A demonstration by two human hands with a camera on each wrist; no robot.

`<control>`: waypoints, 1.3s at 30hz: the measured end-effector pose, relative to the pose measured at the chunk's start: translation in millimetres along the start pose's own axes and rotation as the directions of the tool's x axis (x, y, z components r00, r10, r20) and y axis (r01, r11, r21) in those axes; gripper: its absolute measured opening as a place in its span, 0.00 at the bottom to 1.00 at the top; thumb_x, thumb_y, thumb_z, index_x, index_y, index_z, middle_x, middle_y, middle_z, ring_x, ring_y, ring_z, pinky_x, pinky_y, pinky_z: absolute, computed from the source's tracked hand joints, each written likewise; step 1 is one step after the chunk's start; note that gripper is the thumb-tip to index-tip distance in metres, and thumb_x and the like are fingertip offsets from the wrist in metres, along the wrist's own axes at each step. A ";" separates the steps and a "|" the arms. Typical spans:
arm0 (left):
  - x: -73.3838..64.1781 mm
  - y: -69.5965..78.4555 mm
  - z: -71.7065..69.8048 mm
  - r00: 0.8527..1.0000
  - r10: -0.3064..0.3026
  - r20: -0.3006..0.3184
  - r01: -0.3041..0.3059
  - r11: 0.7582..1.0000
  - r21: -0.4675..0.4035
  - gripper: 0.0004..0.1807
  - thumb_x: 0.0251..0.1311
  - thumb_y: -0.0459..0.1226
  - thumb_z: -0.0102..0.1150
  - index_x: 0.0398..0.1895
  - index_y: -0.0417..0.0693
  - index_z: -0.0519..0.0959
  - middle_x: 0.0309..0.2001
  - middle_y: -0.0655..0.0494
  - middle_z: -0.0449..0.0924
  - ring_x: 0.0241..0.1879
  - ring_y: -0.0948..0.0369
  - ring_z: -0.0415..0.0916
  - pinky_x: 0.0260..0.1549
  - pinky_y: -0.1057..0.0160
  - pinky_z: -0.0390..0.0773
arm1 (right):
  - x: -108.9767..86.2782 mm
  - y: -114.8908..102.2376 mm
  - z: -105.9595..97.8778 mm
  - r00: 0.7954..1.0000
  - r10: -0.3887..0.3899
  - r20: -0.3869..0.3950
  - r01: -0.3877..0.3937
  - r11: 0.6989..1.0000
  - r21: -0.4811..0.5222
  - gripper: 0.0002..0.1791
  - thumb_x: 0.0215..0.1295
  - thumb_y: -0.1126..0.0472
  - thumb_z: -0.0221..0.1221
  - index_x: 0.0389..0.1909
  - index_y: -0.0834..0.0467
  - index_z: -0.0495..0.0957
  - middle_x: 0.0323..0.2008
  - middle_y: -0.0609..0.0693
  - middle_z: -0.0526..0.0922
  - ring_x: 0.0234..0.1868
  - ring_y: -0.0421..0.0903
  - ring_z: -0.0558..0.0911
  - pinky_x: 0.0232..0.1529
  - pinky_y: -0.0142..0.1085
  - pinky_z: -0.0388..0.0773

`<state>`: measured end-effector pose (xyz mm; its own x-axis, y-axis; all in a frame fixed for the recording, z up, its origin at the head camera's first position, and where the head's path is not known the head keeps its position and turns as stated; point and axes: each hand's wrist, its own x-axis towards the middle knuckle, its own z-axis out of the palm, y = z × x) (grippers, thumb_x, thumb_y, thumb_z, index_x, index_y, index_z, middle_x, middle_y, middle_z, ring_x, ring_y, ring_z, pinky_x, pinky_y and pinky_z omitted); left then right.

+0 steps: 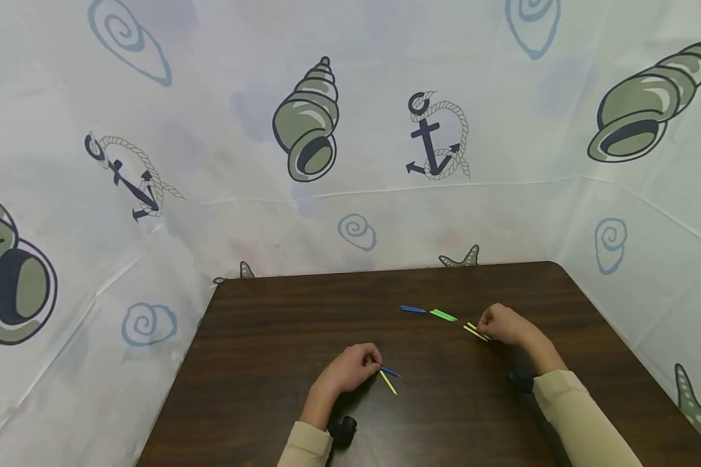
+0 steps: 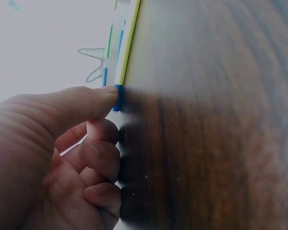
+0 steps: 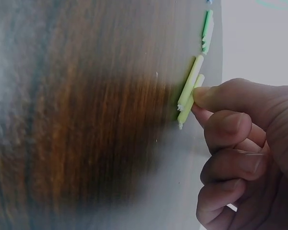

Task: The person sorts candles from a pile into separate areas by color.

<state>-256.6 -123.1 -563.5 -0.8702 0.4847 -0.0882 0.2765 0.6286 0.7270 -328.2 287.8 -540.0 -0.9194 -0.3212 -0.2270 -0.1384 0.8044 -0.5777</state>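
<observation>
At the front middle of the table my left hand (image 1: 350, 368) pinches the near end of a thin blue stick (image 1: 391, 372) between thumb and forefinger. A yellow stick (image 1: 388, 383) slants away from the same fingertips, its end against the blue one (image 2: 118, 98). Further right, my right hand (image 1: 505, 325) pinches a yellow stick (image 3: 192, 101) with thumb and forefinger, the other fingers curled. Alongside it lies a second yellow stick (image 3: 190, 84), with a pale, rough end. The tip of the right forefinger is partly hidden behind the thumb.
Green sticks (image 1: 444, 315) and blue sticks (image 1: 413, 309) lie end to end beyond the yellow pair, in a slanting row on the dark wooden table (image 1: 280, 324). A patterned white cloth (image 1: 374, 214) hangs behind the table and along its sides.
</observation>
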 end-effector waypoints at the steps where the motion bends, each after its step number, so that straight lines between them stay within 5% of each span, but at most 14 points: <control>1: 0.3 -0.4 0.1 1.000 0.001 -0.002 -0.001 1.000 0.002 0.03 0.76 0.37 0.63 0.41 0.48 0.83 0.31 0.60 0.76 0.28 0.66 0.69 0.31 0.65 0.71 | -0.9 -1.0 0.4 1.000 0.004 -0.003 -0.004 1.000 0.004 0.08 0.71 0.67 0.59 0.34 0.63 0.86 0.26 0.49 0.81 0.26 0.44 0.74 0.31 0.39 0.72; 7: 2.5 -4.4 2.0 1.000 0.012 -0.015 -0.011 1.000 0.027 0.02 0.75 0.36 0.64 0.40 0.52 0.83 0.29 0.61 0.75 0.27 0.67 0.68 0.31 0.65 0.71 | -6.1 -4.5 2.6 0.999 0.022 -0.040 -0.022 1.000 -0.013 0.11 0.77 0.63 0.57 0.43 0.66 0.85 0.32 0.52 0.83 0.30 0.46 0.77 0.32 0.41 0.76; 12: 2.6 -3.5 2.7 1.000 0.013 -0.015 -0.012 0.999 0.039 0.03 0.75 0.36 0.64 0.40 0.52 0.82 0.29 0.62 0.74 0.27 0.67 0.68 0.30 0.66 0.70 | -10.5 -11.5 10.4 0.989 0.025 -0.145 -0.031 0.999 -0.038 0.12 0.81 0.57 0.57 0.49 0.63 0.81 0.40 0.55 0.84 0.35 0.48 0.79 0.36 0.44 0.78; 17: 2.2 -0.2 3.0 1.000 0.019 -0.017 -0.018 0.998 0.053 0.04 0.75 0.37 0.64 0.40 0.49 0.81 0.29 0.62 0.74 0.27 0.67 0.68 0.30 0.66 0.70 | -15.9 -31.3 27.8 0.980 0.000 -0.197 -0.002 1.000 -0.013 0.10 0.81 0.56 0.58 0.50 0.59 0.81 0.36 0.51 0.82 0.31 0.46 0.75 0.31 0.42 0.72; 25: 1.0 -0.3 3.8 0.999 0.024 -0.029 -0.022 0.998 0.054 0.02 0.74 0.36 0.65 0.41 0.49 0.82 0.29 0.62 0.74 0.26 0.68 0.68 0.30 0.66 0.70 | -20.0 -66.0 45.4 0.982 -0.086 -0.170 0.095 0.995 0.043 0.07 0.80 0.54 0.61 0.44 0.54 0.79 0.31 0.47 0.77 0.29 0.44 0.73 0.29 0.38 0.70; 34: -0.4 1.8 5.8 0.999 0.010 -0.054 -0.005 0.997 0.079 0.03 0.73 0.36 0.66 0.44 0.50 0.82 0.29 0.62 0.75 0.26 0.67 0.69 0.29 0.64 0.71 | -18.7 -105.4 64.6 0.977 -0.211 -0.044 0.213 0.976 0.041 0.07 0.76 0.54 0.66 0.39 0.51 0.79 0.27 0.43 0.76 0.27 0.40 0.74 0.29 0.35 0.71; 39: 2.7 -6.9 8.4 0.994 0.065 -0.088 -0.056 0.994 0.096 0.03 0.74 0.40 0.66 0.44 0.52 0.82 0.28 0.64 0.74 0.25 0.67 0.68 0.28 0.64 0.70 | -13.4 -118.5 75.8 0.970 -0.241 0.014 0.240 0.969 0.058 0.07 0.76 0.53 0.66 0.42 0.51 0.83 0.28 0.43 0.79 0.26 0.38 0.74 0.28 0.35 0.72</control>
<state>-257.5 -121.0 -574.5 -0.8829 0.4691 0.0190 0.3626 0.6557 0.6623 -271.6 158.9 -527.9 -0.8538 -0.5124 -0.0922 -0.3329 0.6734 -0.6601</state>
